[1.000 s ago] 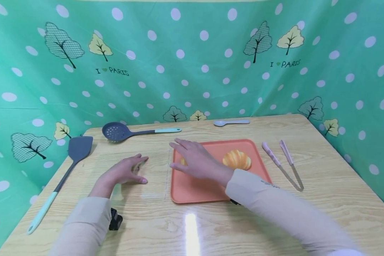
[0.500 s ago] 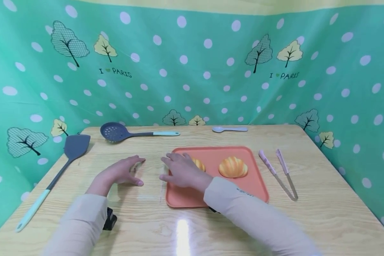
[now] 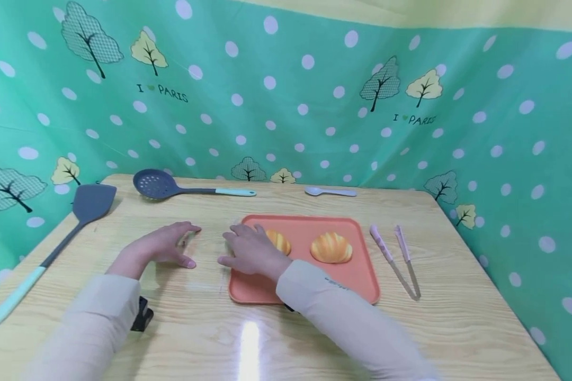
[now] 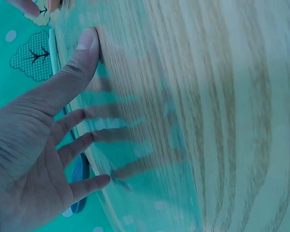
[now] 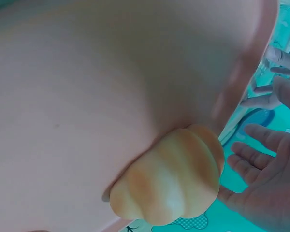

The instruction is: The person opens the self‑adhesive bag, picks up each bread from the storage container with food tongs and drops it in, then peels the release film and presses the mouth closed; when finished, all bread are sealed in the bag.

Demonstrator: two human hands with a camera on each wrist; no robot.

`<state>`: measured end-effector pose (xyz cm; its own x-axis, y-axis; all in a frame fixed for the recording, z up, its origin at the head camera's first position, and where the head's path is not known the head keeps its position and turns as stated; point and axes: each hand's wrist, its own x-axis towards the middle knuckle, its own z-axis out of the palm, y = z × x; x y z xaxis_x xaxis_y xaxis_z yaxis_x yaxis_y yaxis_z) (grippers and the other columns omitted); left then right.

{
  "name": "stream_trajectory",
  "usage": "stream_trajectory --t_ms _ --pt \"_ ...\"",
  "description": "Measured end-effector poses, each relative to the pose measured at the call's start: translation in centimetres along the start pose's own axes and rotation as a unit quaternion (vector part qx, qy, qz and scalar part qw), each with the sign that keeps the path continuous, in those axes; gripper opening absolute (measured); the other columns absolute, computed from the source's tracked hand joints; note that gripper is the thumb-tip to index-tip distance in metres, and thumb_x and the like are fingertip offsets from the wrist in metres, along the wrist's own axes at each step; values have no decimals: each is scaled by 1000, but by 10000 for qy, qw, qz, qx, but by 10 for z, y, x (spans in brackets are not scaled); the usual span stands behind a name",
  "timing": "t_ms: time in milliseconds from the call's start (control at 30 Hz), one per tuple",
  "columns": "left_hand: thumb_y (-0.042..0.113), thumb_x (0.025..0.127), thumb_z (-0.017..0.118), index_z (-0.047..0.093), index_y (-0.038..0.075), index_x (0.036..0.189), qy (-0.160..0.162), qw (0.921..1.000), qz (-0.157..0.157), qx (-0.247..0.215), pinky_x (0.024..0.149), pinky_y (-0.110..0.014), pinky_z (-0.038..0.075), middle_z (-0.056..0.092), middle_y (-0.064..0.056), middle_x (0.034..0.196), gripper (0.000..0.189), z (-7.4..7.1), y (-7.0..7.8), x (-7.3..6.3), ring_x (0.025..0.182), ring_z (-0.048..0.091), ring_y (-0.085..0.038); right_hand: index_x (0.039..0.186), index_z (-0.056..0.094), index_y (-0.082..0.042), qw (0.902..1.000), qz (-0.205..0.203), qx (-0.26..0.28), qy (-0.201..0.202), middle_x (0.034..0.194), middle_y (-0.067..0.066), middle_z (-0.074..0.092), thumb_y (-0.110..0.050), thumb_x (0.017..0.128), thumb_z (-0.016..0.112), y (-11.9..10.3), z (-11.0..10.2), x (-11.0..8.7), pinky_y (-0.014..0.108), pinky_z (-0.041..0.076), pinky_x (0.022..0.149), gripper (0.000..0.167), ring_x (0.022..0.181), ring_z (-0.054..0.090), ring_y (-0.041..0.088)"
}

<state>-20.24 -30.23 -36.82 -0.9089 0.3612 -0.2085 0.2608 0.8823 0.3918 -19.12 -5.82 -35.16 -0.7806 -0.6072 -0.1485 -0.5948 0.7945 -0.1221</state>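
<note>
My left hand point(image 3: 159, 244) hovers low on the left side, thumb and fingers spread, with nothing between them. In the left wrist view its fingertips sit right at a glossy, clear sheet point(image 4: 130, 82) that lies on the wood and mirrors the fingers. My right hand point(image 3: 255, 251) reaches over the left part of a salmon-pink tray point(image 3: 305, 225), fingers loosely spread past its left rim. It partly covers the left croissant point(image 3: 279, 242). The right croissant point(image 3: 331, 247) lies uncovered on the tray. One croissant point(image 5: 169, 179) shows close up in the right wrist view, just beside the fingers.
A dark turner point(image 3: 94, 202) with a mint handle lies along the left edge. Near the back edge lie a slotted ladle point(image 3: 154, 185) and a small pale spoon point(image 3: 331, 191). Right of the tray are spread tongs point(image 3: 382, 244). A dotted green curtain point(image 3: 286, 106) hangs behind.
My right hand has shifted left and nearer across the tray, uncovering more of the left croissant. The head view has turned slightly right. My left hand keeps its pose.
</note>
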Motion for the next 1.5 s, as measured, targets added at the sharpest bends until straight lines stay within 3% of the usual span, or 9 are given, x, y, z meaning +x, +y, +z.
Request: stream_trajectory --t_ms 200,700,933,1067,1133,1300,1500 --pt "44 71 89 45 -6 145 6 9999 75 126 106 -74 30 34 -43 148 100 -7 -10 -3 133 33 -63 156 43 -22 9999 65 -160 0 163 -1 35 -56 102 52 -9 2 10 41 20 123 64 150 29 14" --pt "43 70 90 45 -6 145 22 9998 194 65 106 -73 31 36 -42 146 100 -6 -8 3 131 36 -63 155 44 -20 9965 259 -750 -266 158 -4 41 -61 98 57 -8 6 21 40 21 122 72 147 34 11" --pt "46 70 90 44 -6 146 -3 9999 82 100 107 -73 30 35 -41 148 103 -3 -8 6 132 34 -63 127 68 -24 9948 181 -942 -337 147 -6 53 -61 96 60 -7 9 26 42 22 121 49 139 43 11" --pt "46 70 89 44 -5 147 -37 10000 5 -21 108 -72 30 35 -40 149 103 1 -3 7 134 33 -62 114 71 -25 9929 173 -1119 -371 134 -7 60 -60 95 63 -5 12 27 42 21 121 41 132 48 10" --pt "45 70 89 44 -4 148 -44 9999 -69 -58 108 -72 29 34 -40 149 103 3 -1 7 135 33 -61 114 72 -25 9925 185 -1142 -383 134 -7 61 -60 94 64 -5 12 27 42 19 122 41 132 47 10" --pt "42 71 90 44 -3 148 -38 9998 -207 -29 108 -72 29 33 -39 150 101 2 2 5 135 31 -62 134 65 -22 9928 119 -1146 -339 142 -6 57 -60 94 65 -6 12 27 43 20 122 55 138 43 11" --pt "41 72 90 44 -3 148 -63 9997 -240 16 108 -72 29 33 -39 151 100 -1 2 4 135 32 -62 128 69 -22 9928 58 -1150 -332 139 -6 60 -61 94 63 -8 12 27 44 23 120 51 133 48 11"
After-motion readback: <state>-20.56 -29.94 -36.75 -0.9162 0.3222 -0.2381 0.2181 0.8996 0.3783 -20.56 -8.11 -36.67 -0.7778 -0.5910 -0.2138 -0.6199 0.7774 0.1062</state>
